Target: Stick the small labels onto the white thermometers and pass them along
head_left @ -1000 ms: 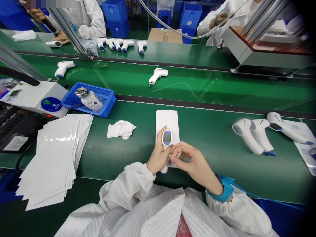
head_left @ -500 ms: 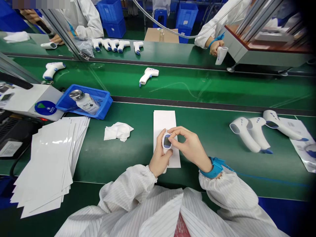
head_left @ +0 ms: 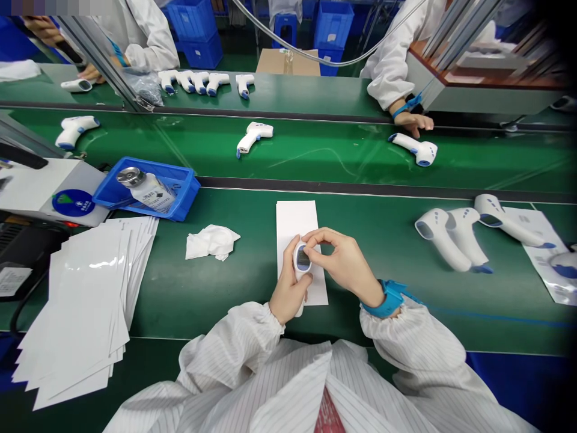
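Note:
My left hand (head_left: 288, 291) is wrapped round the handle of a white forehead thermometer (head_left: 301, 260), its small screen facing up. My right hand (head_left: 345, 264) pinches at the top edge of that screen with thumb and forefinger; what lies between the fingertips is too small to make out. A blue wrist strap (head_left: 386, 297) sits on my right wrist. Both hands hover over a white sheet (head_left: 295, 219) lying on the green bench (head_left: 225, 288).
A crumpled wipe (head_left: 211, 242) lies left of the sheet, a fanned stack of white bags (head_left: 85, 300) further left. A blue tray (head_left: 183, 195) holds a bottle (head_left: 146, 187). Three thermometers (head_left: 455, 237) lie at right. More thermometers ride the conveyor (head_left: 315, 156); a co-worker's hand (head_left: 412, 123) touches one.
My right hand rose from the thermometer's handle to the top of its screen and pinches there. Across the belt, a co-worker laid a thermometer down on the conveyor.

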The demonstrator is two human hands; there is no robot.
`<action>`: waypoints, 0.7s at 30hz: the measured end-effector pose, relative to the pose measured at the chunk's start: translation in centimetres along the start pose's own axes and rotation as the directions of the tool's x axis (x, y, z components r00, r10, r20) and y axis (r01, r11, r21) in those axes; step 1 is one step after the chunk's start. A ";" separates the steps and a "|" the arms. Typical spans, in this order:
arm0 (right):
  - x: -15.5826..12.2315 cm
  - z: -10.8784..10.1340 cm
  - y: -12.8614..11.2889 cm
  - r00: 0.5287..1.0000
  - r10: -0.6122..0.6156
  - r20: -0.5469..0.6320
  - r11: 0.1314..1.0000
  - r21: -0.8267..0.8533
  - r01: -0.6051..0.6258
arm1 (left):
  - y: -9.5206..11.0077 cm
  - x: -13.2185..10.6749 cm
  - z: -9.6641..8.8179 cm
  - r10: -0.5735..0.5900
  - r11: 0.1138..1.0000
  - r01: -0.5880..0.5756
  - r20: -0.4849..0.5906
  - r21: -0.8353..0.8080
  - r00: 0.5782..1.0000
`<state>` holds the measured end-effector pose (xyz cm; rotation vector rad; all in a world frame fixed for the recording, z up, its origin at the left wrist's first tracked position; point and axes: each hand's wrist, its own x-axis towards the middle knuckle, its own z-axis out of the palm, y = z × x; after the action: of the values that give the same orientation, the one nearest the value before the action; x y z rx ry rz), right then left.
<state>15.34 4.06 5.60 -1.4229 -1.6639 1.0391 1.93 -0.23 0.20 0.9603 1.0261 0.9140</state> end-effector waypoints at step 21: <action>0.2 0.1 -0.3 1.000 -0.019 0.004 1.000 -0.014 0.019 | 1.2 -0.3 -0.1 -0.095 0.988 0.096 0.014 -0.124 0.995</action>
<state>15.06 4.24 5.79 -1.4126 -1.6879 1.0224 1.55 -0.14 1.41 0.8029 0.9879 0.8830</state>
